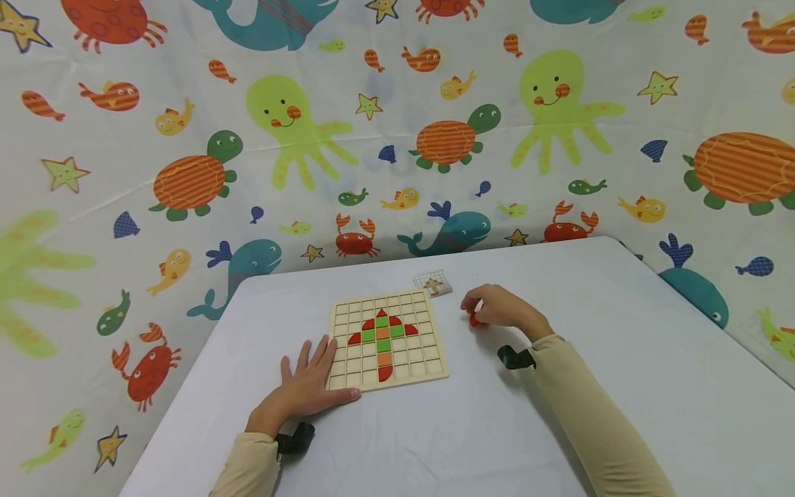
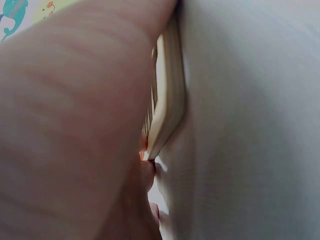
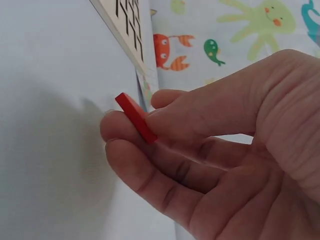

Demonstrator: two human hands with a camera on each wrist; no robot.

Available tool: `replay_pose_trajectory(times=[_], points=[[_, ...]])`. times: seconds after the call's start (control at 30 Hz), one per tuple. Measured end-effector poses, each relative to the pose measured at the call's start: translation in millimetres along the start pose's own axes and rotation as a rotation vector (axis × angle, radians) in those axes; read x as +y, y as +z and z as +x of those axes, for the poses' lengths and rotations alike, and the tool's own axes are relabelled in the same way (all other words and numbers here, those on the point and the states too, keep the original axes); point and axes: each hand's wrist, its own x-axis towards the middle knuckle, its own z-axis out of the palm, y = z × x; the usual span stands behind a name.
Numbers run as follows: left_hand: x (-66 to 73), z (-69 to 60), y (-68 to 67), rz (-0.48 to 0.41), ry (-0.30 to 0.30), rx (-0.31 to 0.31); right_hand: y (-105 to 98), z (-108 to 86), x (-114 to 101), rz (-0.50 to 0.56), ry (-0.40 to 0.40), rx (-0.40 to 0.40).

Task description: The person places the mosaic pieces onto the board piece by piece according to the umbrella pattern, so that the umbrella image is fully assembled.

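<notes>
A square wooden grid board [image 1: 414,359] lies on the table, with red, green and orange tiles [image 1: 382,333] set in a rocket-like pattern in its cells. My left hand [image 1: 307,386] rests at the board's lower left corner, fingers spread along the left edge and thumb along the near edge. In the left wrist view the board's rim [image 2: 172,75] shows beside that hand. Right of the board, my right hand [image 1: 499,306] pinches a small red tile [image 3: 135,117] between thumb and fingertips, just above the table.
A small pattern card [image 1: 433,283] with a printed grid lies behind the board's far right corner. The table [image 1: 621,359] has a white cover. Behind it hangs a cloth [image 1: 385,103] printed with sea animals.
</notes>
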Motion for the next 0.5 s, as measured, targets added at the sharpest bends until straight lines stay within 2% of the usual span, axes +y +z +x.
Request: replay_pose_trajectory(times=[0.27,0.5], points=[[2.4,-0.8,-1.4,0.01,-0.017,-0.018,9.8,6.3,-6.8,0.059,0.001,0.054],[3.4,-1.2,-1.6,0.028,-0.025,-0.021,21.2,10.1,-13.4,0.086,-0.051,0.079]])
